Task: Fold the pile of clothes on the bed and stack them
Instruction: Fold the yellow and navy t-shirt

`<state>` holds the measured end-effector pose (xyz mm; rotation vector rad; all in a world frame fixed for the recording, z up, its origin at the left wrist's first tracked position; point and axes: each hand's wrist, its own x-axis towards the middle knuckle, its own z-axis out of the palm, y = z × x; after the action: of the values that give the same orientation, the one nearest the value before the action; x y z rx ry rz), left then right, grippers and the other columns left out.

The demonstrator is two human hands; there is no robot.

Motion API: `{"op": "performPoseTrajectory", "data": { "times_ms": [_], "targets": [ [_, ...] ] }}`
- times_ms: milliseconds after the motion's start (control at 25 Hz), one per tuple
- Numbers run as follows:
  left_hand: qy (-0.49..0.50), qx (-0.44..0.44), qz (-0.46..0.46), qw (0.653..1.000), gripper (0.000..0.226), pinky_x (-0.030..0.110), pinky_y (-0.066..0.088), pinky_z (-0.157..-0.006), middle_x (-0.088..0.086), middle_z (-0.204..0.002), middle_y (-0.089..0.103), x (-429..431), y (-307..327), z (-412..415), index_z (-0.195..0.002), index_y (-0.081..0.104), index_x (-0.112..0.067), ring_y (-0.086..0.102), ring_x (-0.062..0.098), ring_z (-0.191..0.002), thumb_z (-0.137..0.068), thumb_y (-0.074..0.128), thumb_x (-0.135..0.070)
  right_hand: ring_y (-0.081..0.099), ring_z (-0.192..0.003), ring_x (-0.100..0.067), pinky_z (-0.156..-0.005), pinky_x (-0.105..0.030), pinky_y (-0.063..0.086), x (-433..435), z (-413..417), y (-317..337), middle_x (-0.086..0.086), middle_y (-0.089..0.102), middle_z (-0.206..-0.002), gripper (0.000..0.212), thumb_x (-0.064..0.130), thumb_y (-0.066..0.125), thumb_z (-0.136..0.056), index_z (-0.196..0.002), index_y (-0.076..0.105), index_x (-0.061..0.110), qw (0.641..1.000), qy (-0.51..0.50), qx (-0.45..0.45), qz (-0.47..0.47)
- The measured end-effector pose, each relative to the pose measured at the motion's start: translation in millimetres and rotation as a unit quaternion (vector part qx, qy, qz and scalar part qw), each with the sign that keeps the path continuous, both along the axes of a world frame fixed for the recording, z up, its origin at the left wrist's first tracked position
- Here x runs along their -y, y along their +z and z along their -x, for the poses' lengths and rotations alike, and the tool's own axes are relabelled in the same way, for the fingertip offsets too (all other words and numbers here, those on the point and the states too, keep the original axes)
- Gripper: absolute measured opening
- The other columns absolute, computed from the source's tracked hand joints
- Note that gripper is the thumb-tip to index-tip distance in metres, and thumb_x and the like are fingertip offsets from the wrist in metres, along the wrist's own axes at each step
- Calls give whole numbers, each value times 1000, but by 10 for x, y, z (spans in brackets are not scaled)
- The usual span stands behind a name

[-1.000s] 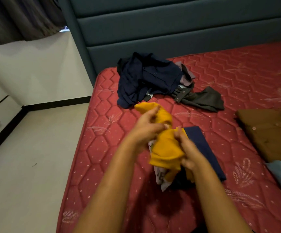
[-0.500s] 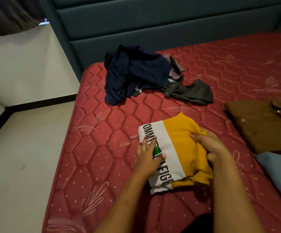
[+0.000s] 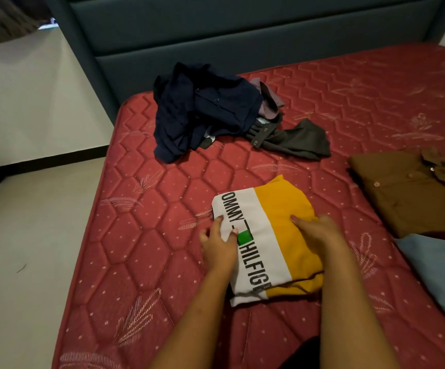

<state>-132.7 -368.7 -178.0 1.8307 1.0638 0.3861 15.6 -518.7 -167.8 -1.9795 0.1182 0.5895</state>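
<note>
Fingers [image 3: 299, 221] of left hand [image 3: 218, 249] and right hand [image 3: 320, 233] rest atop folded shirt [image 3: 282, 206].

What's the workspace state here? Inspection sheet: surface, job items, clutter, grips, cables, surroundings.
Surface: red quilted mattress.
Job's things: folded yellow-and-white shirt near the front; unfolded navy shirt and grey garment heaped near the headboard; folded brown shirt at right, light blue cloth beside it, cut off by the frame edge.
Clutter: nothing seen.
Grips: left hand rests on the shirt's white band, right hand presses its yellow part.
Cables: nothing seen.
Surroundings: teal padded headboard, pale floor at left, dark curtain top left.
</note>
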Motion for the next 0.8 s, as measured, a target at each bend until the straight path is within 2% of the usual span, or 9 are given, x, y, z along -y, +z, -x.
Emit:
{"op": "performPoseTrajectory", "data": {
  "times_ms": [120,200,240,360,480,560,600,720,800],
  "targets": [
    [54,69,188,978,55,34,50,-84,-5,-113,56,-84,31,17,-127,36,-38,60,23,-99,-86,69,-23,60,-111,-37,-97,-49,48,-26,30,-52,-20,60,-127,66,33,82,-72,-124,59,-2,997,-17,-49,-56],
    [59,63,322,943,55,35,55,-71,3,-112,65,-140,69,59,-132,40,-18,66,26,-90,-86,70,-19,61,-107,-37,-91,-47,50,2,64,24,-21,60,-125,65,28,82,-74,-125,57,-3,994,-21,-75,-75],
    [47,46,357,932,49,35,56,-65,10,-108,69,-159,78,94,-130,47,-9,69,28,-87,-87,70,-19,62,-101,-37,-85,-45,51,22,74,38,-21,60,-123,66,27,82,-74,-126,55,-3,992,-18,-87,-84],
    [32,52,384,921,36,36,57,-58,16,-98,73,-159,166,198,-122,58,-6,71,30,-80,-90,66,-18,58,-84,-30,-74,-41,47,79,172,192,-21,59,-122,66,25,80,-76,-129,49,0,985,-10,-121,-123],
    [27,76,394,916,32,36,56,-50,17,-96,73,-105,361,265,-121,58,-6,71,30,-74,-91,64,-17,58,-93,-32,-78,-43,48,122,276,348,-20,58,-126,72,28,80,-75,-134,48,4,978,1,-151,-146],
    [18,84,394,915,30,36,55,-49,16,-93,72,-50,508,282,-120,59,-6,70,29,-71,-92,62,-18,59,-89,-31,-73,-40,48,201,369,556,-17,60,-120,67,29,79,-77,-132,49,6,974,6,-156,-162],
    [8,87,388,917,29,37,56,-51,16,-92,73,-12,568,264,-120,60,-7,70,29,-72,-93,61,-18,59,-90,-31,-74,-40,47,267,381,659,-17,60,-119,62,29,77,-78,-129,50,7,973,6,-153,-171],
    [-26,106,387,916,30,42,57,-64,16,-98,72,228,731,150,-122,58,-9,69,31,-83,-94,60,-17,55,-113,-36,-84,-42,44,565,304,988,-18,56,-132,65,29,75,-81,-135,48,7,979,4,-111,-169],
    [-39,122,394,910,32,44,56,-71,16,-103,70,426,803,38,-124,55,-10,68,32,-89,-93,60,-16,53,-118,-36,-87,-44,43,789,211,1191,-16,54,-134,66,28,75,-81,-137,46,7,982,23,-82,-168]
  ]
}}
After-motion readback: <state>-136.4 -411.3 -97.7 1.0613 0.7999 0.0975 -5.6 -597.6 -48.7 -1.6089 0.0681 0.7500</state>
